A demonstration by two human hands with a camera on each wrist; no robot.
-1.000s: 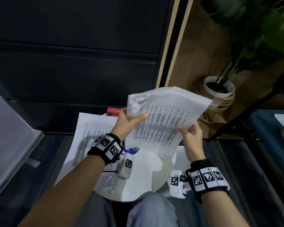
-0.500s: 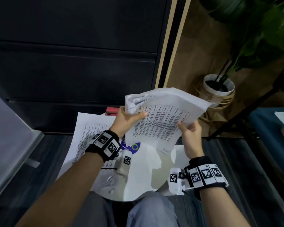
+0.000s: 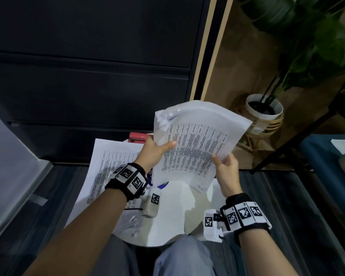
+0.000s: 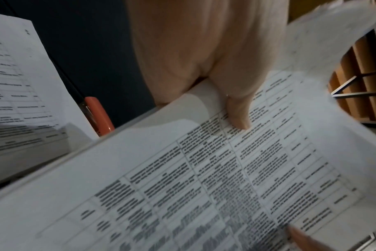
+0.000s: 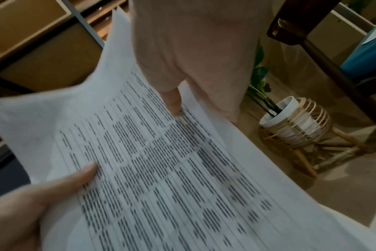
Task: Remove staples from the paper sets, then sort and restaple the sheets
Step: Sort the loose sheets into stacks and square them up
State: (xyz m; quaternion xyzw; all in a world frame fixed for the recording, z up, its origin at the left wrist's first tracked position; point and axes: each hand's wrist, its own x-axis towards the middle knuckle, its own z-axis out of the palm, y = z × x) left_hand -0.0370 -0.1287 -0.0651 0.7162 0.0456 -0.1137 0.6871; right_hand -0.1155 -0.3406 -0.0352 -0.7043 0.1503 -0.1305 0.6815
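Far left of the fingers, flat on the round white counter: a loose white printed sheet with table text, untouched. Just behind the left fingers, half hidden: a red stapler. Left hand pinching the left edge of the raised sheaf of white printed sheets, thumb pressed on the print, other fingers hidden behind the paper. Sheaf held in the air above the counter, between both hands, its top left corner crumpled and torn-looking; whether a staple remains there cannot be told. Light, thin and limp by the look, bowing between the grips; likely to tear at the worn corner, so best taken by the side margins, both sides pinched. Right hand pinching the lower right edge, thumb on top. Beyond the right fingers, on the floor: a white plant pot in a cane stand, well apart. Nothing between the fingers and the counter.
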